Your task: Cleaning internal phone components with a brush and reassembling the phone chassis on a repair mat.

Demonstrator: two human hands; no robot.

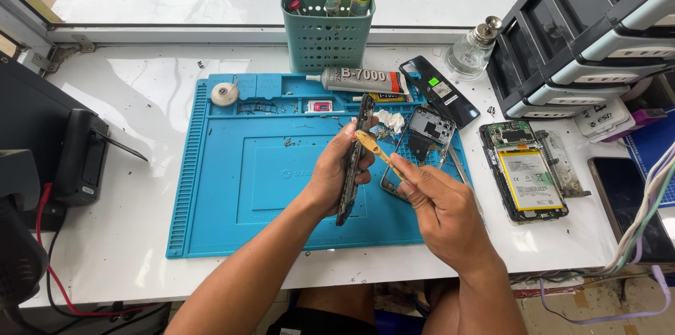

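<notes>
— So, what carries everything?

— A white table (140,117), and on it a big blue mat (239,187) that runs from the middle toward the near edge. At the far right corner stands a dark set of drawers (583,26); at the left edge sits a black box with a red cable (53,272).

— And the hands?

— Both are over the right half of the mat. The left hand (334,180) is closed around a thin dark phone part (354,166), held on edge, its long axis running from the near edge toward the far edge. The right hand (439,205) is pinched shut on a yellowish stick (376,152), whose tip points up and left and touches the part near its top. So the part lies to the left of the right hand, just beside it; the left hand has it.

— What else is near?

— Just behind the hands lies a phone frame (422,145) on the mat's right edge. Right of the mat is an open phone (527,180) with a yellow-framed white label on its battery. Behind, a dark back cover (439,92) carries a small green and white sticker.

— Packages?

— A grey glue tube (362,80) with dark and red lettering lies crosswise along the mat's far edge, before a green basket (327,29) of tools. A glass bottle (472,50) stands beside the drawers.
</notes>
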